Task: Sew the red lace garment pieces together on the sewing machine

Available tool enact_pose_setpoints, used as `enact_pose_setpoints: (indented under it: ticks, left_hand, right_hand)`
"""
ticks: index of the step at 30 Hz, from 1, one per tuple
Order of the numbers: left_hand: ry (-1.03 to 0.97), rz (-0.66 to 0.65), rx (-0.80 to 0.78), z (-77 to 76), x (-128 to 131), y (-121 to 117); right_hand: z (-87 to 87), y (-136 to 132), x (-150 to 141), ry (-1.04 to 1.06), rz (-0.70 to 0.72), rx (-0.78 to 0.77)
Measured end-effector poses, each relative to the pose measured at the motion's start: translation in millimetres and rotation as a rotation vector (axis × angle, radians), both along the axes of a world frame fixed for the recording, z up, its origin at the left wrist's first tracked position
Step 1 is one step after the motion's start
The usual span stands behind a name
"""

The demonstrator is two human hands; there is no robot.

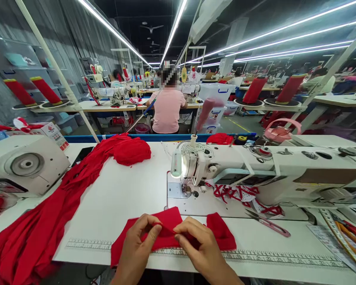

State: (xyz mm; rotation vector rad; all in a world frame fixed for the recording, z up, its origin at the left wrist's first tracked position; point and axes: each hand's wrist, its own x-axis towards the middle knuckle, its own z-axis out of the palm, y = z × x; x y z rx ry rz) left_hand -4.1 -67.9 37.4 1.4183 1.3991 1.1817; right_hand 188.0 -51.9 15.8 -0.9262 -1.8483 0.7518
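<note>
- Closely before me, my left hand (138, 243) has its thumb and first finger pressed together on the red cloth (170, 217); my right hand (200, 243) pinches it too, just beside.
- This cloth lies at the front of the table (124, 194), its long axis running from left to right, nearly along the printed ruler (269, 258).
- Its left end slants toward me, crosses the ruler and reaches the table's front edge; one upper corner points away, toward the machine.
- Right of my right hand a red flap (221, 233) comes out; I cannot tell whether it is the same piece.
- Leftward, white surface stretches up to the long red fabric (90, 178), the widest room for moving; rightward the strip is narrower, with scissors (269, 225) near the machine's base.
- Farther, the sewing machine (296, 160) stands with its lamp lit.
- Beyond, a person in pink (168, 111) sits, back toward me.
</note>
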Motion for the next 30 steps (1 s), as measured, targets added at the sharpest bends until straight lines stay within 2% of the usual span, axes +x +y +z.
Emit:
enact_pose_setpoints:
  ticks: [2,4,6,8,10,12,15,18,22,25,28,30]
  left_hand:
    - [-0.098,-0.058,-0.119,0.6,5.2,11.4]
    - [-0.137,-0.057,-0.13,-2.6,10.7,19.2]
    - [-0.122,-0.025,-0.101,-7.9,15.5,23.2]
    - [-0.091,-0.001,-0.073,-13.4,18.3,25.3]
    - [-0.08,0.003,-0.059,-17.2,19.4,27.0]
    - [-0.103,-0.019,-0.072,-18.4,21.1,28.5]
    - [-0.182,-0.073,-0.14,-15.6,28.0,30.2]
    - [-0.263,-0.119,-0.192,-12.6,37.3,32.4]
    - [-0.346,-0.16,-0.198,-12.6,43.2,33.9]
    - [-0.374,-0.159,-0.196,-12.6,43.4,32.1]
    - [-0.396,-0.168,-0.182,-13.4,44.7,30.0]
    - [-0.397,-0.172,-0.142,-15.2,46.3,29.0]
  right_hand:
    - [-1.0,3.2,2.7,-0.032,-0.041,-0.044]
    - [-2.8,5.5,11.3,-0.063,-0.063,-0.027]
    - [-6.0,8.4,31.2,-0.115,-0.136,0.054]
    - [-10.5,11.9,65.4,-0.281,-0.332,0.201]
    - [-15.2,14.1,110.5,-0.547,-0.594,0.358]
    - [-19.6,14.5,156.5,-0.65,-0.726,0.402]
    - [-27.7,15.7,206.7,-0.716,-0.77,0.443]
    - [-38.1,19.2,227.3,-0.723,-0.73,0.493]
    - [-44.0,19.4,221.6,-0.745,-0.745,0.492]
    - [-31.5,10.2,187.2,-0.53,-0.707,0.313]
    - [-8.5,-2.2,127.0,-0.257,-0.385,-0.159]
    - [5.2,-6.3,85.6,-0.187,-0.15,-0.342]
